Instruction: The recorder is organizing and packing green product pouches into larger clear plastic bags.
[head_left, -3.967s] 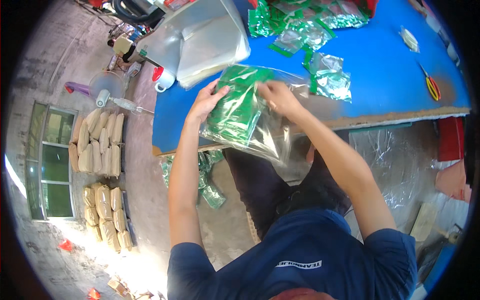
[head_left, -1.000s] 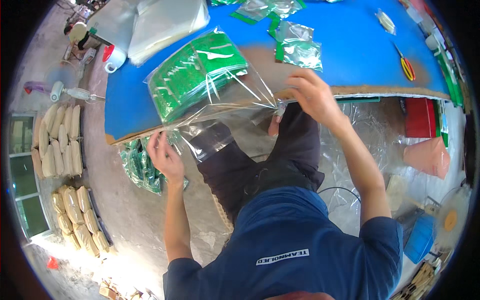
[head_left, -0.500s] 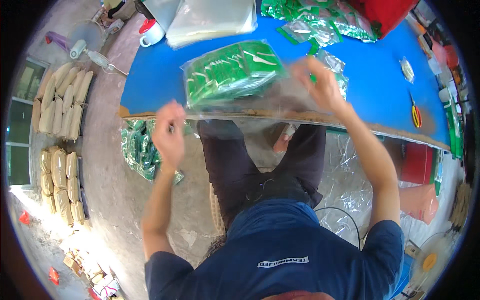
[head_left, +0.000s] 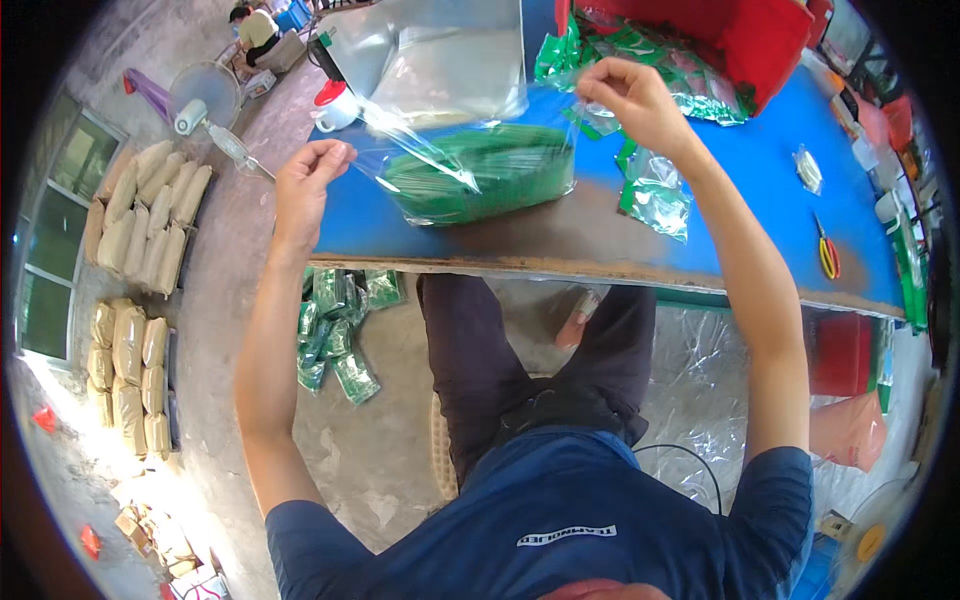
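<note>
A clear plastic bag [head_left: 482, 178], packed with green packets, rests on the blue table [head_left: 720, 205] in front of me. Its loose upper edge is stretched between my hands. At the left, my left hand [head_left: 312, 178] pinches one corner of the film, fingers closed. My right hand [head_left: 632, 98] is raised higher and grips the opposite corner between thumb and fingers. Just below that hand lie several loose green-and-silver packets [head_left: 658, 195]. The green contents look slightly smeared by motion.
Behind the bag is a stack of clear empty bags [head_left: 450, 75], with a white mug with a red lid [head_left: 336, 106] beside it. A red bin [head_left: 740, 45] spills green packets at the back. Yellow-and-red-handled scissors [head_left: 829, 255] lie right. Green packets [head_left: 345, 330] cover floor at the left.
Both hands have moved up and away from the table's near edge, the left also outward. The bag's edge is now drawn taut between them. The filled bag has turned and now stands more upright.
</note>
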